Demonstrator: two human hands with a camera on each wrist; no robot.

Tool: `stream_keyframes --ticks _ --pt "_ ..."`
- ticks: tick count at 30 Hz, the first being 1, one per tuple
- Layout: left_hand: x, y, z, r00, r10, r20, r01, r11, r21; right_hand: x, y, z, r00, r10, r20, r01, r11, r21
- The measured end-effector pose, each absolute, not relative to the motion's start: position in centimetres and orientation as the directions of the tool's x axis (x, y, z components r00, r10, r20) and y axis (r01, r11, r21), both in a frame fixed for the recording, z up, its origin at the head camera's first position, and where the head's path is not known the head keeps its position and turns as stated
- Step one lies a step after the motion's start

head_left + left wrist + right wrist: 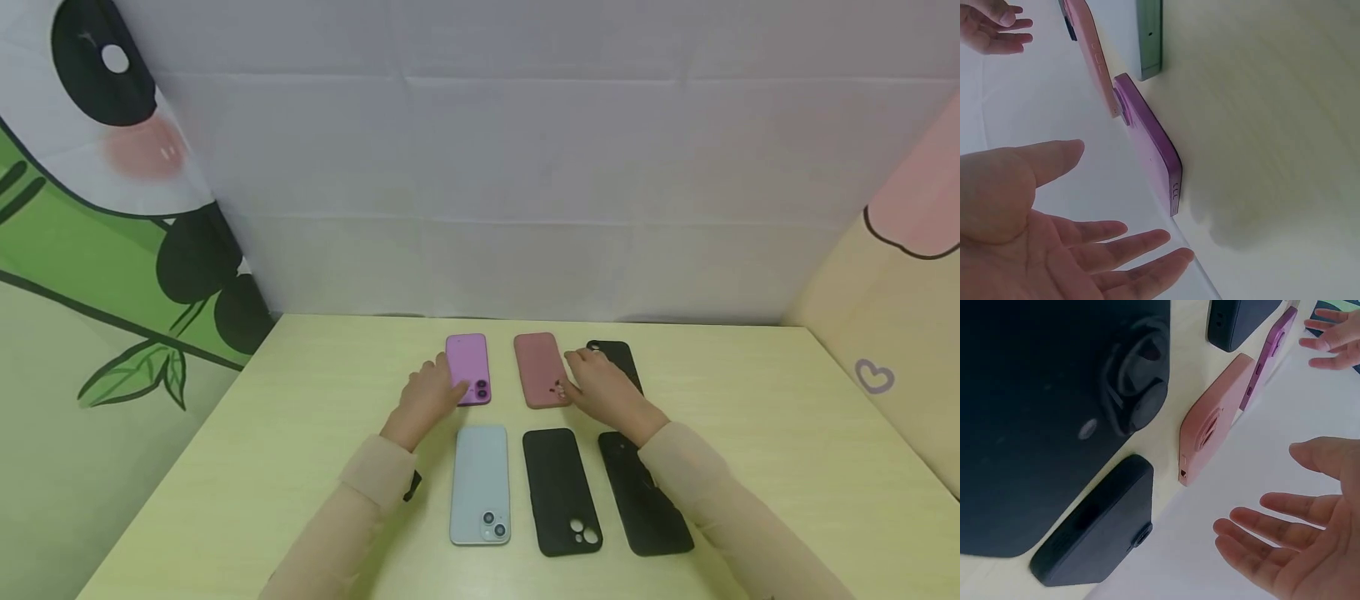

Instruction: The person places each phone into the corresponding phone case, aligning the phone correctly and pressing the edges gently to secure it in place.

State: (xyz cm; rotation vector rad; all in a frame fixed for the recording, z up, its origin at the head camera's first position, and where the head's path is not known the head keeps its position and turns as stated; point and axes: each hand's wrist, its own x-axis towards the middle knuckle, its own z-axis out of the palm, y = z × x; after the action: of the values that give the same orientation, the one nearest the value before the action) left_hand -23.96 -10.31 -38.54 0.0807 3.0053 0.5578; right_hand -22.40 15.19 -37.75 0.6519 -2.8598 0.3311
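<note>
Two phones point(478, 479), one pink case point(536, 367) and three black cases point(555, 479) lie on the surface point(795, 400); left hand point(424, 395) and right hand point(606, 390) have fingers apart.

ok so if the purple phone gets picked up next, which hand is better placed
Probably the left hand: it is open, close beside the purple phone, with nothing seen between them. The right hand is also empty, but sits farther off, with the pink item between it and that phone.

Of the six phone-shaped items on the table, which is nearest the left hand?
The purple phone, at the left end of the far row: the left hand is right beside it, and no other item is purple.
</note>
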Motion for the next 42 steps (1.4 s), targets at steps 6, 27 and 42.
stream_keyframes --ticks 6,27,42 --pt "-24.9 -9.4 -38.5 -0.992 0.042 -0.12 -0.003 0.934 0.356 -23.7 14.4 -38.3 -0.896 -0.411 0.169 -0.442 0.867 -0.229" --pt "-25.8 -6.0 -38.3 -0.982 -0.094 -0.166 -0.135 0.958 0.254 -26.2 12.0 -39.4 -0.94 -0.339 -0.037 -0.316 0.907 -0.277" --pt "-25.8 -4.6 -38.8 -0.982 -0.117 -0.148 -0.139 0.979 0.15 -25.9 10.8 -40.4 -0.953 -0.304 -0.021 -0.289 0.924 -0.251"
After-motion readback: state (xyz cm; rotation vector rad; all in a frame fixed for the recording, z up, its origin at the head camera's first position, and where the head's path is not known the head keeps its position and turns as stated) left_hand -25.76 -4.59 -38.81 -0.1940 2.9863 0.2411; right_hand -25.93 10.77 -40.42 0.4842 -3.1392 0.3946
